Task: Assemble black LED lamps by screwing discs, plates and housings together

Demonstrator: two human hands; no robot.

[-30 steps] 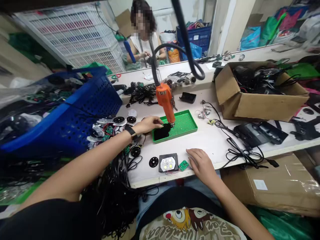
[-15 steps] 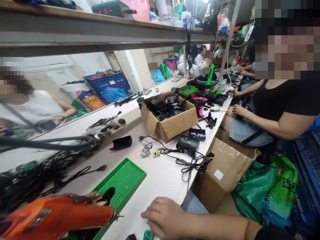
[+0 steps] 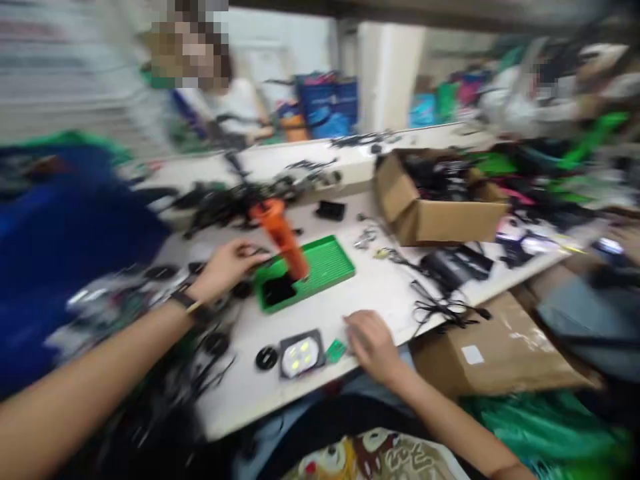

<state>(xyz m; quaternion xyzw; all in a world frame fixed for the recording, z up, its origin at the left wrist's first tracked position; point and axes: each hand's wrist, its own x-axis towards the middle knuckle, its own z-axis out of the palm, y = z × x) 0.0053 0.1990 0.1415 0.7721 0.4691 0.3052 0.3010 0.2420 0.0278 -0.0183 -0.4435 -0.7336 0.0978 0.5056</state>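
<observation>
Honestly, not much is readable here, since the whole shot is smearing with motion blur. The cartoon-print shirt (image 3: 375, 457) is showing some curvy lettering across the front, but the letters are blurring together, so I can't make out a single word. The cardboard box (image 3: 495, 350) down on the right is carrying a small white label (image 3: 473, 355), and nothing on it is legible. The orange electric screwdriver (image 3: 280, 233) isn't showing any brand I can read either.

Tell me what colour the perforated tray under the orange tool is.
The perforated tray is bright green, best seen in the head view.
</observation>
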